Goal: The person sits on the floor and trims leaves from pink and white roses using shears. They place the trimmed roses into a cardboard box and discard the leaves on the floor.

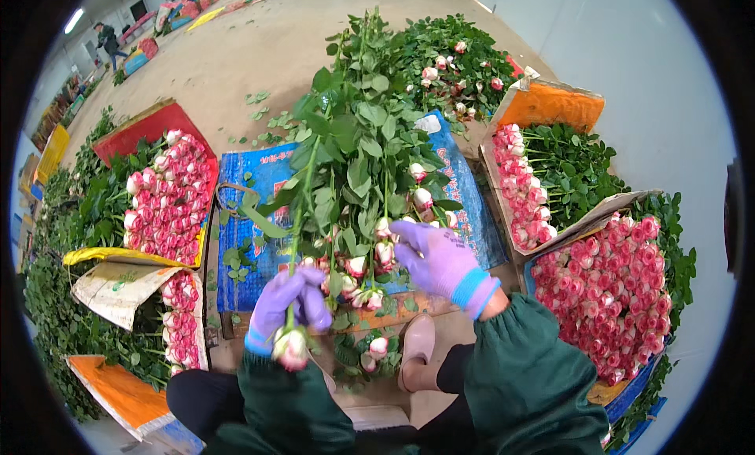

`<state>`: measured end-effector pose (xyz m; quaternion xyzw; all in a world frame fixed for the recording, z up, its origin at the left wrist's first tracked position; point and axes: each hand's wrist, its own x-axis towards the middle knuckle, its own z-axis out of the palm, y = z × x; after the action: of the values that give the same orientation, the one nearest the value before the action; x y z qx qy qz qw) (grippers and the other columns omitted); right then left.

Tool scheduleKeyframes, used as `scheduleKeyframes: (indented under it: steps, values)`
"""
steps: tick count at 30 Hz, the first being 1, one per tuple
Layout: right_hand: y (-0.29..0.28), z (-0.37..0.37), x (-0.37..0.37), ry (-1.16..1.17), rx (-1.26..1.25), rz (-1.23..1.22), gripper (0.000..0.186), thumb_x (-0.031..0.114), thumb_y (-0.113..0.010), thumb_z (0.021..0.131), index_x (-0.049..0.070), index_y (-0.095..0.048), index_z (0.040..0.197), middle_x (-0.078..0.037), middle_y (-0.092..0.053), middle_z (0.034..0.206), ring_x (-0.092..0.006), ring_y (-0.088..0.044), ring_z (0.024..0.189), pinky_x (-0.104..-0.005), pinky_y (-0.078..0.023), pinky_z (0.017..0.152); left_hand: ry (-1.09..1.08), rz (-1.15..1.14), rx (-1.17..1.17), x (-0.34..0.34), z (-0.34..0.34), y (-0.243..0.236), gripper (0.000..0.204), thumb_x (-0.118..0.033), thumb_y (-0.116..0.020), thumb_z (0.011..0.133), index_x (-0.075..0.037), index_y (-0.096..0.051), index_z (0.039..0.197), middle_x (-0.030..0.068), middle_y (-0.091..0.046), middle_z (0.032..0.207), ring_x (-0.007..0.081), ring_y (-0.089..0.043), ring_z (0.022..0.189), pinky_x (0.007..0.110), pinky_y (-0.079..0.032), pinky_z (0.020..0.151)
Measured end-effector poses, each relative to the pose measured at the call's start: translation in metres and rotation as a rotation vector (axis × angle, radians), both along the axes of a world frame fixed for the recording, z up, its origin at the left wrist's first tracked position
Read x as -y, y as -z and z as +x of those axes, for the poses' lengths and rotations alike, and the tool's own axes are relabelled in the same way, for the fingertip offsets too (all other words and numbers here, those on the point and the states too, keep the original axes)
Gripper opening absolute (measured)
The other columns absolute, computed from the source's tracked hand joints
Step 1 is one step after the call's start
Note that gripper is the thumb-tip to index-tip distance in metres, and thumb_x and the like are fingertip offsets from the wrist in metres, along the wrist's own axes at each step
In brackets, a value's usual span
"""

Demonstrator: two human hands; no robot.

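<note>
My left hand (289, 304), in a purple glove with a blue cuff, is closed around the stem of a single pink-and-white rose (291, 351). Its bloom hangs toward me below the fist, while the leafy stem runs up and away over the pile. My right hand (440, 265), gloved the same way, reaches over the near end of the rose pile (358, 164) with its fingers apart. Rose heads (384, 254) lie right by its fingertips; whether it touches them I cannot tell. Beneath the pile a blue printed sheet (250, 254) covers a low work surface.
Bundles of pink roses (171, 203) in folded wrappers stand at left; more bundles (602, 294) stand at right. Loose leafy roses (452, 66) lie on the floor beyond the sheet. A white wall (629, 70) rises at right. Far off at left a person (108, 44) walks.
</note>
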<state>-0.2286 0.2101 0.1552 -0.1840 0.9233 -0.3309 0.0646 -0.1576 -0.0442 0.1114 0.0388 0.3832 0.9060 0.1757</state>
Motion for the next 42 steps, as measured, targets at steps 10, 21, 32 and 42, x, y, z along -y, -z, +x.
scheduleKeyframes:
  steps: [10, 21, 32, 42]
  values:
    - [0.017, -0.007, -0.010, 0.054, 0.099, 0.097, 0.036, 0.022, -0.053, 0.088, 0.002, -0.054, 0.117, -0.015, -0.065, 0.090, -0.0239, -0.064, 0.079, -0.0323, -0.049, 0.070, -0.136, -0.325, -0.022, 0.048, -0.011, -0.003, 0.034, -0.027, -0.046, 0.093, 0.002, -0.049, 0.112, 0.0078, -0.059, 0.071, 0.0123, -0.055, 0.054, 0.026, -0.045, 0.048]
    - [0.100, -0.046, 0.007, 0.055, 0.287, 0.232, 0.034, 0.024, -0.053, 0.083, 0.009, -0.057, 0.114, -0.018, -0.063, 0.096, -0.0351, -0.059, 0.093, -0.0420, -0.047, 0.082, -0.203, -1.370, 0.268, 0.012, -0.036, 0.281, 0.029, -0.017, -0.059, 0.082, -0.003, -0.061, 0.107, 0.0101, -0.066, 0.094, 0.0183, -0.062, 0.086, 0.030, -0.047, 0.079]
    - [0.202, -0.166, 0.156, 0.566, 0.302, 0.131, 0.056, 0.030, -0.059, 0.081, 0.007, -0.038, 0.128, -0.017, -0.054, 0.117, -0.0369, -0.054, 0.103, -0.0469, -0.045, 0.085, 0.081, -0.576, 0.366, 0.001, -0.048, 0.223, 0.017, -0.018, -0.058, 0.089, -0.002, -0.060, 0.095, 0.0021, -0.062, 0.081, 0.0109, -0.054, 0.067, 0.025, -0.043, 0.061]
    - [0.087, -0.180, 0.102, 0.266, 0.429, -0.854, 0.018, 0.019, -0.061, 0.084, 0.001, -0.060, 0.082, -0.006, -0.062, 0.066, -0.0121, -0.055, 0.052, -0.0254, -0.043, 0.045, -0.218, -0.643, 0.452, -0.024, -0.031, 0.239, 0.037, -0.020, -0.072, 0.077, 0.006, -0.059, 0.101, 0.0049, -0.062, 0.088, 0.0159, -0.058, 0.078, 0.028, -0.047, 0.070]
